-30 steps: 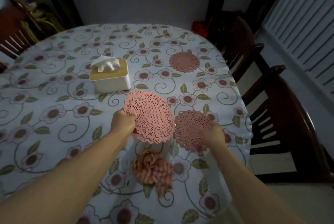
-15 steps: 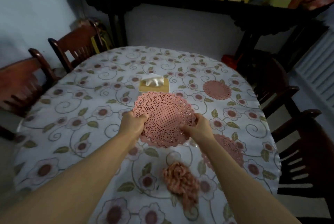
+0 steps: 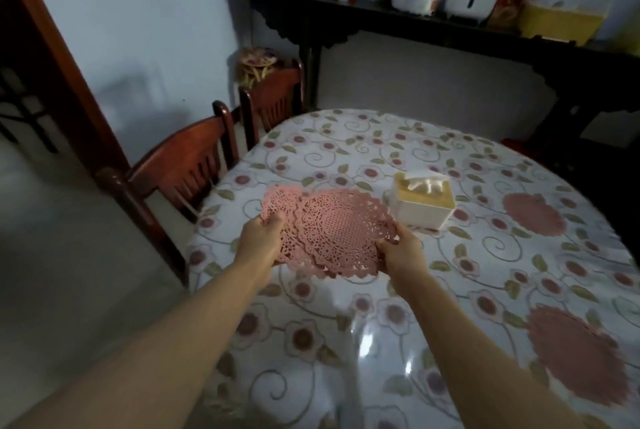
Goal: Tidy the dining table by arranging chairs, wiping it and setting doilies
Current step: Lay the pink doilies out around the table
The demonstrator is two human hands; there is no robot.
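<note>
I hold a small stack of pink lace doilies [image 3: 332, 231] above the left side of the floral-clothed dining table [image 3: 433, 290]. My left hand [image 3: 261, 238] grips the stack's left edge and my right hand [image 3: 401, 252] pinches its right edge. The doilies are fanned apart slightly at the left. Two more pink doilies lie flat on the cloth, one at the right [image 3: 535, 213] and one at the near right [image 3: 578, 359].
A white tissue box with a tan lid [image 3: 420, 206] stands just right of the held stack. Two dark wooden chairs [image 3: 183, 172] sit at the table's left edge. A dark sideboard [image 3: 415, 26] with jars and boxes runs along the back wall.
My view has swung left, toward the chairs. Both hands carried the doily stack leftward, and its sheets have begun to fan apart. The crumpled cloth is out of view.
</note>
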